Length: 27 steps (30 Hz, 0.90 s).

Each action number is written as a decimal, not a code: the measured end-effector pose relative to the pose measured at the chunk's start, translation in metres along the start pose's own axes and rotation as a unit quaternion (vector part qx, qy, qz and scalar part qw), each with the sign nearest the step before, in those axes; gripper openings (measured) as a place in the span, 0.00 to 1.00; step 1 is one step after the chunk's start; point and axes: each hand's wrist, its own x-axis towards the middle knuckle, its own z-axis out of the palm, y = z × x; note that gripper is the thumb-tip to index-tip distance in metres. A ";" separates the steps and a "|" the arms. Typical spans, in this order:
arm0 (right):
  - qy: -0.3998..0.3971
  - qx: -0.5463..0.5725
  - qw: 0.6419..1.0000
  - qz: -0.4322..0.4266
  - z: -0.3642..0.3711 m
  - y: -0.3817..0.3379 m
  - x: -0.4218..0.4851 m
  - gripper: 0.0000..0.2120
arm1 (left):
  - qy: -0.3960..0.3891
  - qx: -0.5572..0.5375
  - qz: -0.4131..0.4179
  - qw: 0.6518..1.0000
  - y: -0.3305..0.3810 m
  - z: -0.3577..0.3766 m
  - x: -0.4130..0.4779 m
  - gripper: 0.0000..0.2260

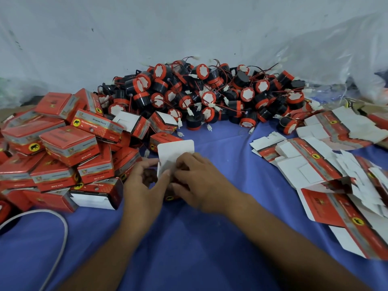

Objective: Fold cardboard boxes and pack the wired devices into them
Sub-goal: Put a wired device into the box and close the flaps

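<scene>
Head view looks down on a half-folded box in the middle of the blue cloth, and I place everything else from that box. Its white flap stands upright with rounded corners, and its red printed body is mostly hidden under my fingers. My left hand grips the box's left side, with the fingers curled and the thumb lying against the base of the flap. My right hand grips it from the right, fingers bent over the top edge just below the flap. Something dark shows between my palms; I cannot tell whether it is a device.

Beyond the box, against the pale plastic sheet, is the heap of wired devices: black round bodies with red rims, white faces, and thin red leads ending in white plugs. Left of the box, and touching nothing I hold, the finished boxes are piled in a loose red stack. Right of the box, well apart, the flat unfolded blanks lie fanned out, white sides mostly up. Nearer to me and left of the box, a white cable curves across the cloth.
</scene>
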 end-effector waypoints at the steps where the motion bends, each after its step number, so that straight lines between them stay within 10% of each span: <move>1: -0.003 -0.009 1.000 -0.002 -0.001 0.001 0.000 0.16 | -0.011 0.044 0.042 0.998 0.000 -0.001 -0.001 0.11; 13: 0.181 0.144 0.973 0.025 0.013 0.015 -0.014 0.13 | -0.075 0.132 0.065 0.986 0.001 0.004 0.001 0.09; 23: 0.285 0.564 0.708 0.317 0.018 0.019 0.000 0.16 | -0.131 -0.023 -0.052 0.990 -0.009 -0.004 0.012 0.29; 27: 0.216 0.567 0.760 0.233 0.022 0.023 -0.002 0.12 | -0.148 -0.015 -0.041 0.988 -0.007 -0.005 0.012 0.21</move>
